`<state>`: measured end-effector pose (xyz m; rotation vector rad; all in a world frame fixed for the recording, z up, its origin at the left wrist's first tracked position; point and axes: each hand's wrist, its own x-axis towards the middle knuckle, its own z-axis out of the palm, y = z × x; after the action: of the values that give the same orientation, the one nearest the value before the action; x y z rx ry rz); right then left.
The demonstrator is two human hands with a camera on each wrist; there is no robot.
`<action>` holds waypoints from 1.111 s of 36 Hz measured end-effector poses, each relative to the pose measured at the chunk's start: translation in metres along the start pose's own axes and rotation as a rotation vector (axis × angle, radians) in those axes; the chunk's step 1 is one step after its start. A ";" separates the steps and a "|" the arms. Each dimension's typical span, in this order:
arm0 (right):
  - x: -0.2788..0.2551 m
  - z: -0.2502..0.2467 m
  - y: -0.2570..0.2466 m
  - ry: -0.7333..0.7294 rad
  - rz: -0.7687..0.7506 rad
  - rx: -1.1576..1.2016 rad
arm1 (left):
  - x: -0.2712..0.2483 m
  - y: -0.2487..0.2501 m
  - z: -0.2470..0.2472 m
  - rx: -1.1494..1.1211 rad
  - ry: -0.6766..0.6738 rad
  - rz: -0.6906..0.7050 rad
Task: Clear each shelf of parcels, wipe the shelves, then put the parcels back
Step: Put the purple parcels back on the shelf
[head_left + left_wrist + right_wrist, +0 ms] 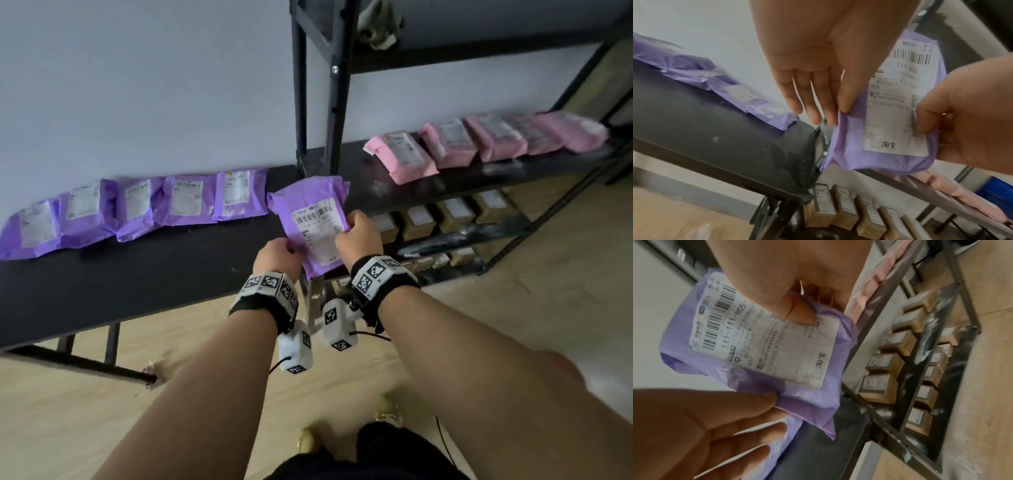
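**Purple parcel held in both hands over the surface's end**

The purple parcel (310,219), label up, hangs above the right end of the black surface (137,274), beside the shelf unit (329,85). The left hand (278,257) pinches its left edge, other fingers straight. The right hand (358,233) grips the right edge, thumb on the label. Five purple parcels (130,209) line the surface along the wall; pink parcels (486,140) sit on the shelf, brown boxes (442,217) below.
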<state>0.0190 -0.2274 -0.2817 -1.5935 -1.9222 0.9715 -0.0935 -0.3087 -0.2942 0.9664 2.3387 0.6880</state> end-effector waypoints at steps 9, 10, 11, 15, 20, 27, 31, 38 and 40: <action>0.014 -0.121 0.056 0.152 0.036 0.045 | -0.026 0.113 0.053 0.017 0.017 0.167; 0.018 -0.137 0.065 0.178 0.042 0.039 | -0.030 0.129 0.063 0.009 0.011 0.186; 0.022 -0.154 0.074 0.204 0.049 0.034 | -0.033 0.146 0.072 -0.001 0.003 0.205; 0.038 -0.226 0.114 0.275 0.063 0.080 | -0.048 0.220 0.112 0.018 -0.017 0.297; 0.062 -0.319 0.163 0.333 0.075 0.116 | -0.067 0.318 0.160 0.000 -0.026 0.394; 0.093 -0.404 0.207 0.387 0.095 0.192 | -0.080 0.405 0.211 -0.115 -0.004 0.451; 0.118 -0.439 0.216 0.402 0.087 0.265 | -0.074 0.453 0.226 -0.109 0.028 0.484; 0.182 -0.501 0.215 0.501 0.022 0.323 | -0.039 0.535 0.237 -0.167 0.069 0.569; 0.207 -0.517 0.211 0.529 0.017 0.342 | -0.023 0.560 0.237 -0.188 0.075 0.599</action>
<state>0.4853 0.1079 -0.1263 -1.4776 -1.3097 0.7380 0.3391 0.0799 -0.1160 1.5886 1.9897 1.1628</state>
